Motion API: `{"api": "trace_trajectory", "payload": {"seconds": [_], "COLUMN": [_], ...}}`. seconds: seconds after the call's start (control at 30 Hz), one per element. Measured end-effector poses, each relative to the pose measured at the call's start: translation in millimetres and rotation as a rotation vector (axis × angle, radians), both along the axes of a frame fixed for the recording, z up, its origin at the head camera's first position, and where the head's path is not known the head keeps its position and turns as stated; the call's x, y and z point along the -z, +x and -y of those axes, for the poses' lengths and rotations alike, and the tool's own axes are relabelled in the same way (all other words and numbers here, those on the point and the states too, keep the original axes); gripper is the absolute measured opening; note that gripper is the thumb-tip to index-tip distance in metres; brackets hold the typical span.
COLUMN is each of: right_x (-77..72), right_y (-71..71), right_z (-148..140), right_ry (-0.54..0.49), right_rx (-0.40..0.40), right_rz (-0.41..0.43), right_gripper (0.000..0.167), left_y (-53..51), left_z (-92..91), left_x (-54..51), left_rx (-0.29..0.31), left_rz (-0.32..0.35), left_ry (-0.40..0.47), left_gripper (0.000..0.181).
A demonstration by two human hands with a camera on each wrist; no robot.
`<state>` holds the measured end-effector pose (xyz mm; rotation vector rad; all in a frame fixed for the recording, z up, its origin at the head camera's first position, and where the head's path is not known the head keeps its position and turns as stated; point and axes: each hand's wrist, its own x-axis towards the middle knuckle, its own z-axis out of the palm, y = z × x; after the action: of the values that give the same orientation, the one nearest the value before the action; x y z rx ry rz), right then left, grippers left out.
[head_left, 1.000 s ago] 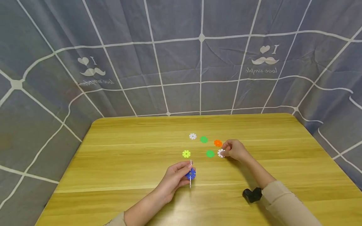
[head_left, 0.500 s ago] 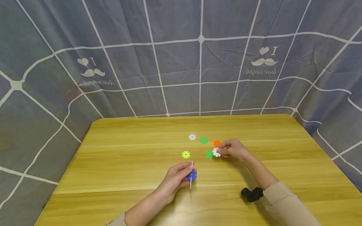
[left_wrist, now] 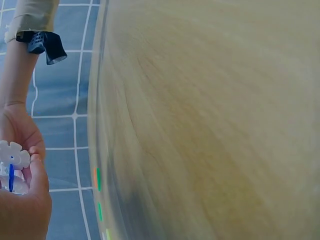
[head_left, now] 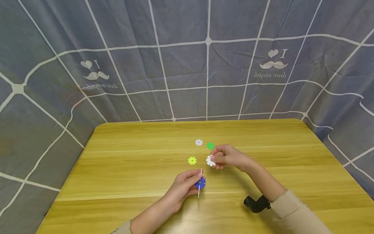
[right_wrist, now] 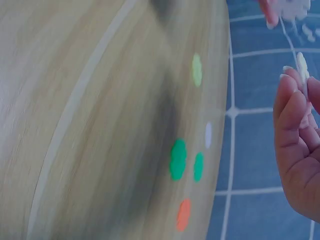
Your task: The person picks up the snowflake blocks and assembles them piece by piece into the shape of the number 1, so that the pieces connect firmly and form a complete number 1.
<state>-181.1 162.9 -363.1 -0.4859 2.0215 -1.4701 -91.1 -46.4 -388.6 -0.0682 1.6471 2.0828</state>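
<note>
Joining notched discs: my reading of the step in hand; the piece on my right looks meant for the small build on my left.
Left hand: thumb and fingers pinching the blue disc and the white crosspiece together, off the table.
Blue and white build: the white one shows edge-on to the head view and crosses the blue face; they look slotted together, though my fingers hide part of the joint.
Right hand: thumb and fingertips pinching the loose white disc near its rim, raised off the wood, notches free on the side away from my hand.
Gap: the loose white disc is near the build, just beyond it in the head view, and apart from it.
Lying flat: a yellow disc, another white disc and a far green disc; the right wrist view adds a nearer green disc and an orange disc.
Next move: I judge it calls for turning the loose disc crosswise, lining notch to notch, then pushing while my left grip braces.
Slip risk: thin rims could skew if the notches meet at an angle; which notch is intended, I can't tell.
</note>
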Motion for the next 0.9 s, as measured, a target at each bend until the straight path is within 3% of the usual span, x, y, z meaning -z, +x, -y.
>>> {"api": "trace_trajectory", "payload": {"seconds": [0.27, 0.57, 0.9], "right_x": [-5.5, -6.3, -9.3], "right_y": [11.3, 15.0, 19.9], "right_z": [15.5, 21.9, 27.4], "right_ry": [0.0, -0.032, -0.052], "right_rx": [-0.046, -0.031, -0.012], "right_rz": [-0.053, -0.058, -0.079], "right_gripper": [0.014, 0.014, 0.012], "left_y": [-0.1, 1.2, 2.6], "left_z": [2.2, 2.0, 0.7], "left_x": [0.7, 0.5, 2.5], "left_rx": [0.025, 0.032, -0.001], "left_rz": [-0.02, -0.042, -0.119], "left_ry": [-0.005, 0.003, 0.016], "left_gripper": [0.05, 0.049, 0.043]}}
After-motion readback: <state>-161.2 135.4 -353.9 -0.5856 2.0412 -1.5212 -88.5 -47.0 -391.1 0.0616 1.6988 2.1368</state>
